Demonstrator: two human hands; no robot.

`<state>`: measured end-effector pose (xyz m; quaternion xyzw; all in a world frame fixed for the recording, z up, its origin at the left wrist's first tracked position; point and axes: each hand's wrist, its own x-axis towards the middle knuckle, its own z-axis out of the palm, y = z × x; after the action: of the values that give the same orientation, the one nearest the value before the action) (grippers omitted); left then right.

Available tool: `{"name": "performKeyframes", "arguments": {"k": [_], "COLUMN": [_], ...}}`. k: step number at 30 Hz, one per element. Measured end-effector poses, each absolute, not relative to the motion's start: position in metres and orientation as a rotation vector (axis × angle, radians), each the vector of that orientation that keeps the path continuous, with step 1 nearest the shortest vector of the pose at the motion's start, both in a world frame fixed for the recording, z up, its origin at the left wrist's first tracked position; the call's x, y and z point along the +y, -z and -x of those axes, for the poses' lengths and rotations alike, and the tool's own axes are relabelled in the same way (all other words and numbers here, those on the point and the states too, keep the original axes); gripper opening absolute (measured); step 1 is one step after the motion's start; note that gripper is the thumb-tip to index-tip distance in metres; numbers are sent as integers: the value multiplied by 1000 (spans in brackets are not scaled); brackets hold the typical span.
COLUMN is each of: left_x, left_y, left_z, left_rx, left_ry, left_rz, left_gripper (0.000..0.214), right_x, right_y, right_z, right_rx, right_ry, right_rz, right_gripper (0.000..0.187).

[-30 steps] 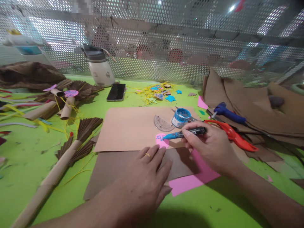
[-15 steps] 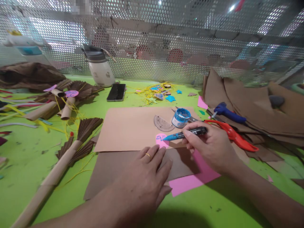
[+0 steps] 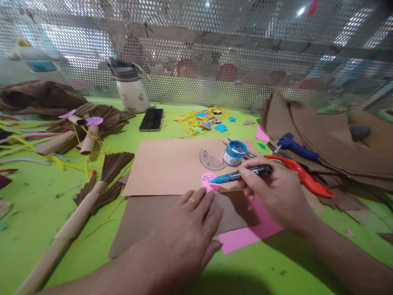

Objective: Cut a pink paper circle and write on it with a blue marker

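Between the thumb and fingers of my right hand is a blue marker pen, its tip touching or just over a small pink paper piece. Blue strokes are marked on that piece. My left hand lies flat, fingers stretched out, with fingertips at the lower edge of the pink piece. Underneath are a light brown paper sheet and a darker brown sheet. A clear protractor and an open jar of blue paint sit just beyond the pen. Larger pink paper shows below the right hand.
Red-handled scissors, a blue glue gun and stacked brown paper are at the right. A phone and a white bottle stand toward the mesh panel. Brown paper-tube crafts lie at the left.
The pen tip has shifted slightly on the pink piece, and my right hand has moved a little to the right. My left hand stays in place.
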<state>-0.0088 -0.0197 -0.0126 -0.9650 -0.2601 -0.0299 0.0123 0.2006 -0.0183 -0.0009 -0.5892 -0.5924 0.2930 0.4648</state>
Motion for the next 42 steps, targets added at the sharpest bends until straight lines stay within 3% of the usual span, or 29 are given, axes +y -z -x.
{"name": "performKeyframes", "arguments": {"k": [25, 33, 42], "left_x": [-23, -24, -25], "left_y": [4, 3, 6], "left_z": [12, 14, 15], "left_rx": [-848, -873, -897], "left_ry": [99, 148, 126], "left_rz": [3065, 3052, 3057], "left_gripper": [42, 45, 47], "right_x": [-11, 2, 38], "right_y": [-4, -16, -32], "right_z": [-207, -236, -236], "right_rx": [-1318, -1087, -1218], "right_ry": [-695, -505, -515], "right_rz": [1252, 1177, 1531], "right_gripper": [13, 15, 14]}}
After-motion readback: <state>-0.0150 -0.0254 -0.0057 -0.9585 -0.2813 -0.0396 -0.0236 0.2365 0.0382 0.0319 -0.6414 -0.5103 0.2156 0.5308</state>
